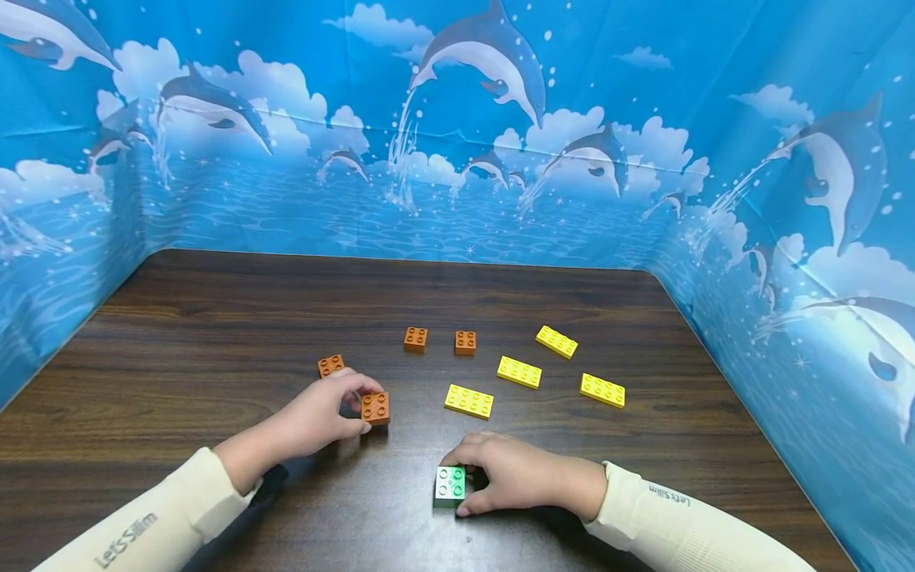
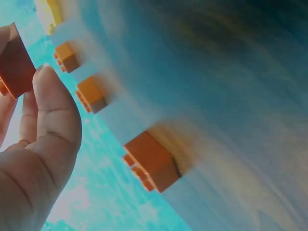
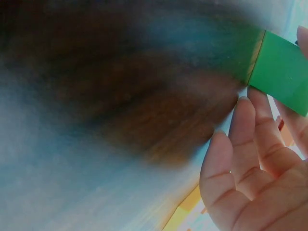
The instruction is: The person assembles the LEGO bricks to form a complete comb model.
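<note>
Left of the tabletop's (image 1: 236,318) centre line, an orange brick (image 1: 375,407) is pinched between the fingers (image 1: 359,380) and thumb of the left hand (image 1: 322,415), studs facing up. Whether its underside is in contact with the wood cannot be told. Nearer the front edge and to the right, a green brick (image 1: 449,487) is grasped between the fingers and thumb of the right hand (image 1: 511,474); its studs, partly whitened by glare, are also turned up. The two held bricks are kept apart.

Just beyond the left hand, a second orange brick (image 1: 331,365) is partly hidden by the knuckles. Farther back, two more are set with a gap between them: a left one (image 1: 415,339) and a right one (image 1: 465,342). Beyond the right hand, four flat yellow bricks are laid out separately: one nearest the hand (image 1: 469,401), one behind it to the right (image 1: 519,372), one farthest back (image 1: 557,342) and one rightmost (image 1: 603,390). Both forearms are covered by cream sleeves (image 1: 668,508) marked with dark lettering. The dark wood is bounded by a blue dolphin-print curtain (image 1: 415,214).
</note>
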The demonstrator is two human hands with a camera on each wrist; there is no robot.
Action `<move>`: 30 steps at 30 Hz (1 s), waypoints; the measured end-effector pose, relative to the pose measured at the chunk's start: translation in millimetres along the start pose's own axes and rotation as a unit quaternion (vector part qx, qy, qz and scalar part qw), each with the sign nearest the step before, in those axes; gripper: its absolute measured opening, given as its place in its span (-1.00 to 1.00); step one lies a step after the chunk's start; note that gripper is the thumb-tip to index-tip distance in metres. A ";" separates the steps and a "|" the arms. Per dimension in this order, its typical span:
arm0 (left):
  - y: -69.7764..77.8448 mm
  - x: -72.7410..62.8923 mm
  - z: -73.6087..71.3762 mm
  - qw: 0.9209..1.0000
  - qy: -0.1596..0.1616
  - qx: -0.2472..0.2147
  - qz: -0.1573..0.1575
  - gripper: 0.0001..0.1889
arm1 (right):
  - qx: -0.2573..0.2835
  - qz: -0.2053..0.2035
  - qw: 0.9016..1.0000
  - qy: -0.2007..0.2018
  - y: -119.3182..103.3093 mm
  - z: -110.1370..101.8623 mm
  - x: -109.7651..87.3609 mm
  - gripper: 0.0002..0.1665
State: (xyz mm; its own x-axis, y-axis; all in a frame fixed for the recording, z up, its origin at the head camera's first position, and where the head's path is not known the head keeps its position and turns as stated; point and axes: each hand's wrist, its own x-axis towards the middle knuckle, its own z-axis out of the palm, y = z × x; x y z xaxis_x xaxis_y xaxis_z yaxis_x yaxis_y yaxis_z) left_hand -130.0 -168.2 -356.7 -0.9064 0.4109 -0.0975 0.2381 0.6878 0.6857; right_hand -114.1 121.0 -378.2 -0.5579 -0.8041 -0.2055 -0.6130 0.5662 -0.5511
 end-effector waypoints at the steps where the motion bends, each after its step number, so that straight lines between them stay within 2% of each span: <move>1: 1.5 0.1 -0.3 1.000 0.001 0.002 0.001 -0.57 | 0.000 0.001 1.000 0.000 -0.1 -0.1 0.1 -0.47; 7: 7.9 1.2 -0.6 1.000 0.009 0.007 0.001 -0.56 | -0.001 0.004 1.000 -0.003 -0.6 -0.4 0.3 -0.47; 13: 16.7 0.5 -0.6 1.000 0.019 0.002 0.015 -0.57 | -0.002 0.001 1.000 -0.003 0.0 -0.6 0.2 -0.47; 22: 32.9 -1.4 2.7 0.999 0.015 -0.031 0.018 -0.58 | -0.003 -0.009 1.000 0.003 0.6 -1.6 0.4 -0.47; 30: 46.8 -5.3 9.9 0.997 0.004 -0.071 0.023 -0.57 | 0.001 0.002 1.000 -0.004 -0.9 -2.2 1.7 -0.48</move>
State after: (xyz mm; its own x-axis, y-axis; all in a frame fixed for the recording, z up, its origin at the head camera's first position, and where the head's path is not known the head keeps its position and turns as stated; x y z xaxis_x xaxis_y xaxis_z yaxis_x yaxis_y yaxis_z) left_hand -110.6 -132.3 -331.2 -0.8986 0.4348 -0.0581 0.2284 0.5769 0.7842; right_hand -115.8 119.6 -376.3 -0.5550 -0.8038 -0.2144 -0.6105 0.5686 -0.5513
